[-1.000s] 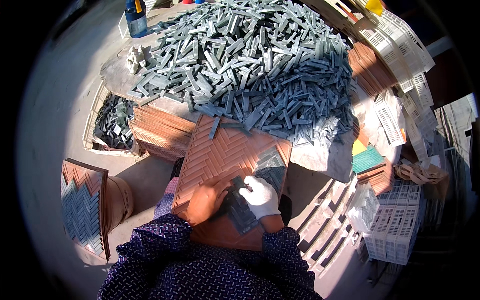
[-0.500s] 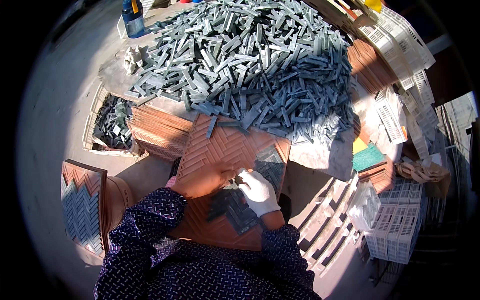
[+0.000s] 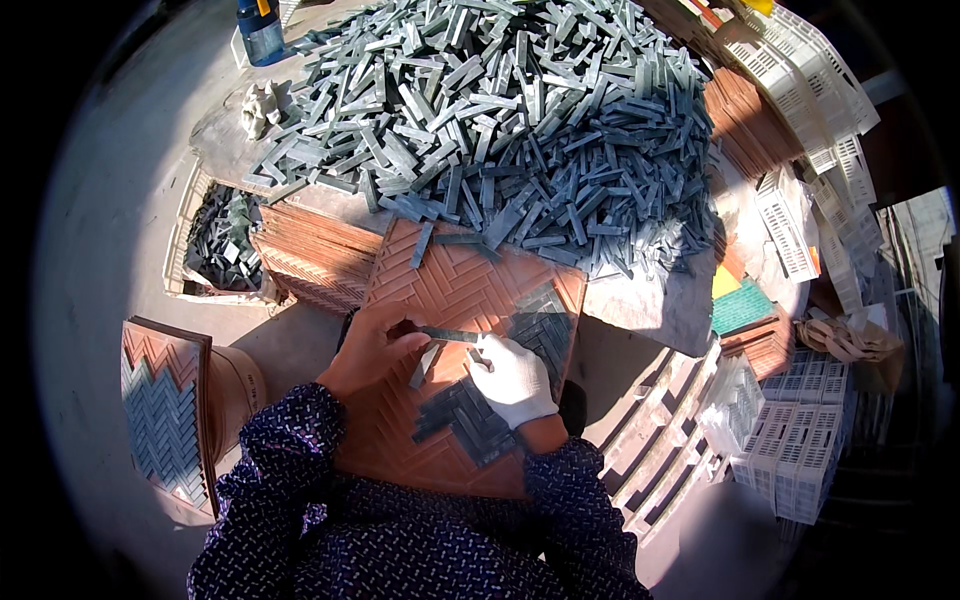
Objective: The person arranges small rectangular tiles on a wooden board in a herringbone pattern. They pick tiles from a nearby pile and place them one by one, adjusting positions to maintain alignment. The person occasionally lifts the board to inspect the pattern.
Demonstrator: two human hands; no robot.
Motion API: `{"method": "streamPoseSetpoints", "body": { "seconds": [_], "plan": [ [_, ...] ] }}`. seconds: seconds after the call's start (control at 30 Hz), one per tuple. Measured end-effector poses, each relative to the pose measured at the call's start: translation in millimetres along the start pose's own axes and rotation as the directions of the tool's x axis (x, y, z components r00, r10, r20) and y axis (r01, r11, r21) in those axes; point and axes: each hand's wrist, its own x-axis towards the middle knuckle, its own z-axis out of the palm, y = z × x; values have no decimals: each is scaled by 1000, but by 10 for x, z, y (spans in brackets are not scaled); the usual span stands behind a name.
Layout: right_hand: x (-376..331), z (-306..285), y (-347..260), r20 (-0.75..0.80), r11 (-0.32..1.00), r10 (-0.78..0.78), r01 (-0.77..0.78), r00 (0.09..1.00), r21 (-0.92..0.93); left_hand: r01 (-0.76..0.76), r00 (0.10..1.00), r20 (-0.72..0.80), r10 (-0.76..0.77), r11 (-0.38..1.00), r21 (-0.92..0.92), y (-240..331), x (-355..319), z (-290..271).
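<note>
Counts, clock from mid-view: hands 2, left hand (image 3: 372,345) at 8, right hand (image 3: 514,382) at 5. Held strip (image 3: 448,334) x1, centre. Pale strip (image 3: 424,366) x1 at 7. Lap panel (image 3: 395,440) x1. Strip pile (image 3: 500,130) x1 at 12, pieces too many to count. Ribbed-panel stacks 3: 10 (image 3: 315,250), 2 (image 3: 750,120), 3 (image 3: 762,345). Tile-faced stack (image 3: 165,420) x1 at 8. Chip basket (image 3: 177,240) x1 at 9–10. Bottle (image 3: 262,40) x1 at 11. Green block (image 3: 742,307) x1 at 3. White crates (image 3: 790,455) at 4: several, overlapping.

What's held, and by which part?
A thin grey stone strip: the bare left hand holds its left end; the white gloved right hand meets its right end, grip unclear.
</note>
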Motion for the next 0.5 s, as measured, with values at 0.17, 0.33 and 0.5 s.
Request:
{"method": "streamPoseSetpoints", "body": {
  "seconds": [0.17,0.33,0.5],
  "plan": [
    [-57,-49,-44,-8,982,33,-31,999,186,83,992,-95,-83,997,-5,-154,-249,-115],
    [6,-64,-87,-63,966,16,1,998,260,114,977,-166,-134,986,-123,-380,-477,-196],
    [-72,21,62,28,971,-56,48,998,235,142,968,-191,-160,985,-102,-390,-556,-238]
  ]
}}
